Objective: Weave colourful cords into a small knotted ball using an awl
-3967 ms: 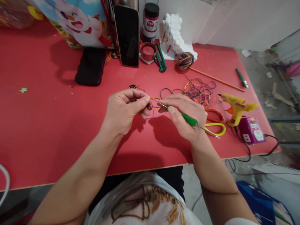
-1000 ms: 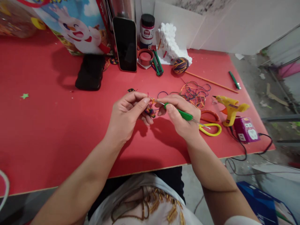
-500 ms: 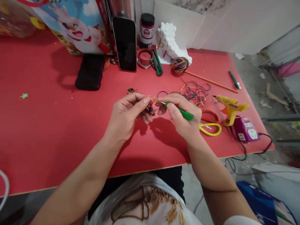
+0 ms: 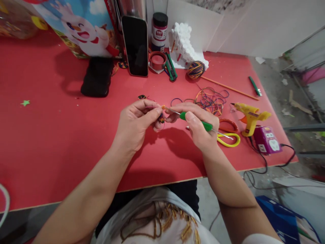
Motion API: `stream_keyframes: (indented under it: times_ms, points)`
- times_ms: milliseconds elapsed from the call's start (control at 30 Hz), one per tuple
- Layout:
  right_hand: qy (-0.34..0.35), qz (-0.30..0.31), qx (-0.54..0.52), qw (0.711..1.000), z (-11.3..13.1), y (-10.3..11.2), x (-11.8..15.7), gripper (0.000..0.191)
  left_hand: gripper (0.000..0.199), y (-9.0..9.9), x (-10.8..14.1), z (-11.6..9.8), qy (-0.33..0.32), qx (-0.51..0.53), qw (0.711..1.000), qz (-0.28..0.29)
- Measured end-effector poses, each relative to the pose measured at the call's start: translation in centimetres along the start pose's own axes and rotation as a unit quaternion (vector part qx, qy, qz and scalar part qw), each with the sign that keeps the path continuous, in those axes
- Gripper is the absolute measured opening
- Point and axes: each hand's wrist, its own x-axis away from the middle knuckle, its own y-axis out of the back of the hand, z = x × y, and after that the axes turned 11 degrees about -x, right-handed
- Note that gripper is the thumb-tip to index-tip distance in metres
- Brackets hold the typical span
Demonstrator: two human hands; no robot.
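My left hand (image 4: 138,123) pinches a small multicoloured crocheted piece (image 4: 161,118) between thumb and fingers, which hide much of it. In my right hand (image 4: 200,122) is a crochet hook with a green handle (image 4: 207,126), its thin metal tip pointing left at orange yarn by my left fingertips. Just beyond my right hand lies a loose tangle of multicoloured yarn (image 4: 209,100). Farther back, a ball of the same yarn (image 4: 196,70) rests by a white bumpy model (image 4: 184,39).
Scissors (image 4: 230,139) lie right of my right hand, near a yellow glue gun (image 4: 250,117) and a purple box (image 4: 267,139). Behind are a wooden stick (image 4: 228,87), green cutter (image 4: 171,67), upright phone (image 4: 135,47), black case (image 4: 97,77) and jar (image 4: 159,32).
The crochet hook and my right hand have shifted slightly right and down. My left fingers have closed further over the crocheted piece, so less of it shows.
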Motion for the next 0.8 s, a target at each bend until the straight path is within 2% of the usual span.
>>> stream_keyframes:
  times_ms: [133,533,667,800]
  points:
    - [-0.001,0.01,0.0,1.0,0.12,0.07,-0.04,0.027,0.013,0.03,-0.08,-0.03,-0.001,-0.009,1.0,-0.013]
    - [0.035,0.006,0.087,0.996,0.04,-0.01,-0.02,0.029,0.017,-0.09,-0.17,-0.01,-0.014,-0.027,0.999,-0.035]
    - [0.029,-0.019,0.091,0.995,-0.04,-0.12,0.03,0.029,0.017,0.01,-0.27,0.15,-0.002,-0.023,0.999,-0.032]
    - [-0.002,-0.086,0.044,0.995,-0.31,-0.19,0.11,0.03,0.016,0.05,-0.4,0.11,0.026,-0.001,0.999,-0.026]
